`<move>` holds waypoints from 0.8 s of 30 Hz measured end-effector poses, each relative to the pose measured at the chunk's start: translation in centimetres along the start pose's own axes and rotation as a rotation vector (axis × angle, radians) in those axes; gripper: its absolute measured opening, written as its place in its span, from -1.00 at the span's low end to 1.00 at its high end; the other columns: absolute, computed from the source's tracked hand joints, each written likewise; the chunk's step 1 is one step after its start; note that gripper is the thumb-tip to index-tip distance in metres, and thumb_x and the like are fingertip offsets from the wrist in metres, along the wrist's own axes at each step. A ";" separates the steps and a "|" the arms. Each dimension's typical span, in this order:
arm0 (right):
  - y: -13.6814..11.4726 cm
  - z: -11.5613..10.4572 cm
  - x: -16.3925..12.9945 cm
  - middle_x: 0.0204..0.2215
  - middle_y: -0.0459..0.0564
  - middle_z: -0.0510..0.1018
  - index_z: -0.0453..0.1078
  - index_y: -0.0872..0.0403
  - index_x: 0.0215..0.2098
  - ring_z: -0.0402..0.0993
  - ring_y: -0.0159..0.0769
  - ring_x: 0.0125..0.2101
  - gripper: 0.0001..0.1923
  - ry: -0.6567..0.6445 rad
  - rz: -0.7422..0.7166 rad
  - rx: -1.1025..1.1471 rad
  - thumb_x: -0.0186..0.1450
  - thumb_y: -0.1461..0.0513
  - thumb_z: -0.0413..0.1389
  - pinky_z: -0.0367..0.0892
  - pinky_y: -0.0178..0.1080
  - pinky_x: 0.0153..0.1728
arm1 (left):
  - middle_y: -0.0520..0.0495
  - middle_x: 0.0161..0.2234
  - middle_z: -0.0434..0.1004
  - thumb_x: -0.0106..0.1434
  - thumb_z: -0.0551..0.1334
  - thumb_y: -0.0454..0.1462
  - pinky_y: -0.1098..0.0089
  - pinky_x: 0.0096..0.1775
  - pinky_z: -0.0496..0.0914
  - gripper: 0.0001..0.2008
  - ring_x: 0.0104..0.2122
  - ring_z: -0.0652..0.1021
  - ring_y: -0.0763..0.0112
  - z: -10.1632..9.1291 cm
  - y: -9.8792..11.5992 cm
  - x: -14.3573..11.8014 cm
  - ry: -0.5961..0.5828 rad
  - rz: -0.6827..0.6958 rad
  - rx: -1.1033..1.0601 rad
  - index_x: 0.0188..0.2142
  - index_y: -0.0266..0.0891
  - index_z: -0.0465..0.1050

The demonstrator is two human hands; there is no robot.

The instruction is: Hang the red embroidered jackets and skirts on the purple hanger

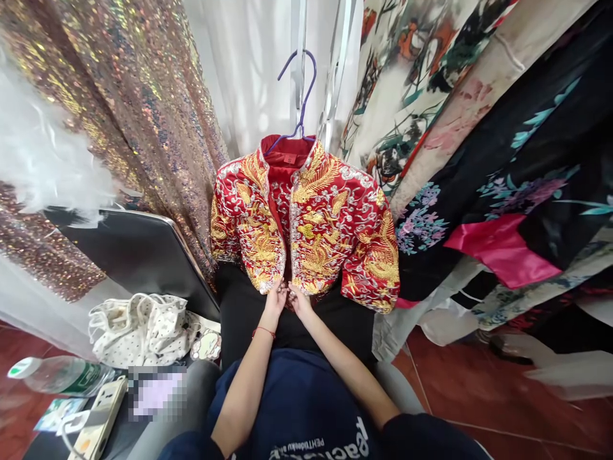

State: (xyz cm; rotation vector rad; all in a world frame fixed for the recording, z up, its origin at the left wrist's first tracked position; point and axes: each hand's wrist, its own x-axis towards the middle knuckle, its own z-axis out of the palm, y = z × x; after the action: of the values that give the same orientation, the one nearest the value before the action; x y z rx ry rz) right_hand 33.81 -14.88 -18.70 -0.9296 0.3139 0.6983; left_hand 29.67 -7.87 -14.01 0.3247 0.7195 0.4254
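Observation:
A red jacket [318, 217] with gold and silver embroidery and a stand-up collar is spread in front of me, its front parted. A purple wire hanger [302, 118] sits inside its neck, with the hook pointing up. At the hem beside the front opening, my left hand [274, 300] pinches the left edge of the jacket; a thin red string circles this wrist. Close by, my right hand [301, 301] has its fingers closed at the right front edge. The fingertips of both hands nearly meet, and small details between them are too fine to make out.
Sequined fabric [158, 96] hangs at left, near a black chair back [138, 249]. A spotted cloth bag [143, 329], a plastic bottle [62, 374] and a power strip [100, 415] lie lower left. Floral garments [479, 166] hang at right above the red tiled floor [469, 390].

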 end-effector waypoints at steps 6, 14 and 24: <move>0.0 0.6 -0.7 -0.03 0.04 0.52 0.39 0.12 0.07 0.53 -0.27 -0.13 -0.66 -0.018 0.009 0.020 0.41 0.11 0.15 0.52 -0.11 -0.14 | 0.12 -0.59 0.31 0.30 0.21 -0.42 0.63 -0.53 0.31 -0.80 -0.66 0.32 0.69 -0.2 0.1 -0.1 -0.047 0.024 0.019 -0.47 -0.28 0.33; -1.4 2.2 -2.9 -0.45 -0.05 0.62 0.49 0.13 -0.44 0.57 -0.32 -0.38 -0.80 -0.127 -0.100 0.103 -0.01 0.37 0.38 0.50 -0.30 -0.32 | 0.02 -0.52 0.50 0.21 0.34 -0.40 0.53 -0.46 0.38 -0.92 -0.56 0.47 0.56 0.4 1.5 -1.7 -0.112 -0.013 0.120 -0.39 -0.31 0.46; -2.2 3.5 -5.9 -0.14 -0.05 0.66 0.46 0.04 -0.05 0.59 -0.24 -0.12 -0.38 -0.084 -0.332 0.103 -0.11 0.33 0.41 0.51 -0.20 -0.03 | -0.08 -0.21 0.68 0.15 0.39 -0.46 0.54 -0.32 0.41 -0.69 -0.35 0.61 0.50 -1.3 -0.2 -4.6 -0.019 0.083 0.198 -0.10 -0.26 0.56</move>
State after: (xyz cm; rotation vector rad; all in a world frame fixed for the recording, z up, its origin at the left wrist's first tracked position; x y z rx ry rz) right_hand 30.75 -15.31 -12.15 -0.8270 0.1154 0.4106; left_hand 25.75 -10.08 -12.42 0.5455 0.7329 0.4301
